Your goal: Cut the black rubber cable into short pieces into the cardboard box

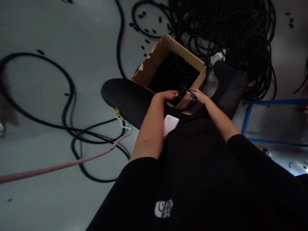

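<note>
Between my legs stands an open cardboard box (201, 80) with many small black pieces (174, 69) inside. My left hand (167, 95) is closed over the box's near edge, pinching a thin black strip or tube (181, 93) whose exact kind is too dark to tell. Wrapped round the black handles of a pair of scissors (192, 94) is my right hand (198, 95). The scissor blades point left over the box, close to the strip and to the left fingertips. Whether the blades touch the strip cannot be made out.
A large tangled heap of black hose (250, 41) lies beyond the box at the right. A loose black hose (69, 86) loops across the floor at left, near a pinkish cord (60, 166). Small black pieces (160, 20) are scattered about. A blue metal frame (276, 102) stands at right.
</note>
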Tool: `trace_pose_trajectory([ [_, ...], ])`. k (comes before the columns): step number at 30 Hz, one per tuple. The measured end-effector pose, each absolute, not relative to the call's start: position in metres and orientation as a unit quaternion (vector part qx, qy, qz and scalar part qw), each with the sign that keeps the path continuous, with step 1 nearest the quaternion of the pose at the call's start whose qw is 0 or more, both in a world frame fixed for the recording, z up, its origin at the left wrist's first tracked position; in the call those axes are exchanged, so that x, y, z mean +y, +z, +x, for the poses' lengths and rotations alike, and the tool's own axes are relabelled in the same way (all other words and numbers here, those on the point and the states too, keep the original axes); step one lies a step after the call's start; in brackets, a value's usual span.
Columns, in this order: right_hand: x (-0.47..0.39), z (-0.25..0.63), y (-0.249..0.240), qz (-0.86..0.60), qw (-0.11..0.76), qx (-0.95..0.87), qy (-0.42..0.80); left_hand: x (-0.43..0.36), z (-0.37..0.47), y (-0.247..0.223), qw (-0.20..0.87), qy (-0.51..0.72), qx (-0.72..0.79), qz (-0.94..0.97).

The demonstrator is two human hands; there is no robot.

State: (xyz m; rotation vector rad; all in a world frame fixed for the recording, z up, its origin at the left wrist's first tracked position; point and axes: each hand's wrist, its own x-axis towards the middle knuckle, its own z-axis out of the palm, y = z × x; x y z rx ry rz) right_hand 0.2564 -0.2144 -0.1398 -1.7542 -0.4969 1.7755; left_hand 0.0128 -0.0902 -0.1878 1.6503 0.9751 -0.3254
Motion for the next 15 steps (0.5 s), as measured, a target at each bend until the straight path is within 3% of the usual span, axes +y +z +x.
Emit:
trace_pose_trajectory([
  [2,-0.215,0.257,-0.139,-0.649,0.304,-0.194,0.670,-0.090,0.014,-0.184,0.555,-0.168,0.433,0.690],
  [15,-0.214,0.250,-0.120,-0.649,0.329,-0.148,0.670,-0.086,0.022,-0.174,0.531,-0.075,0.553,0.637],
])
